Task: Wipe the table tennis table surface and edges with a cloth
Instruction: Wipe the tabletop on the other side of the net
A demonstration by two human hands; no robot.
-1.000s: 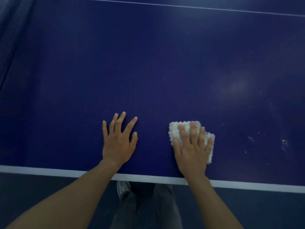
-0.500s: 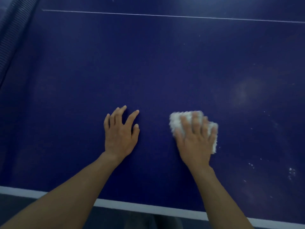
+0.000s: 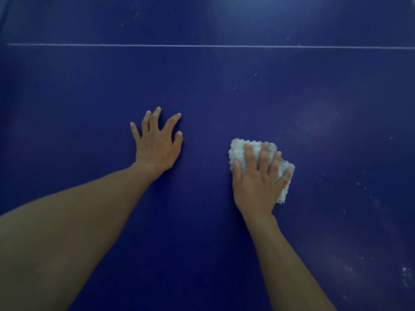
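The dark blue table tennis table [image 3: 89,90] fills the whole view. My right hand [image 3: 258,182] lies flat on a folded white fluffy cloth [image 3: 239,149] and presses it onto the surface, fingers straight and spread. The cloth shows beyond my fingertips and along the right of my hand. My left hand [image 3: 157,144] rests on the bare table to the left of the cloth, fingers spread, holding nothing. A hand's width of table separates the two hands.
A thin white line [image 3: 202,46] crosses the table far ahead of my hands. White specks and dusty smears [image 3: 404,274] lie on the surface to the right of the cloth. The net [image 3: 3,10] shows at the top left corner.
Both hands have slid forward across the table, away from the near white edge, which has dropped out of view. The cloth moved with my right hand. The far white line now sits lower.
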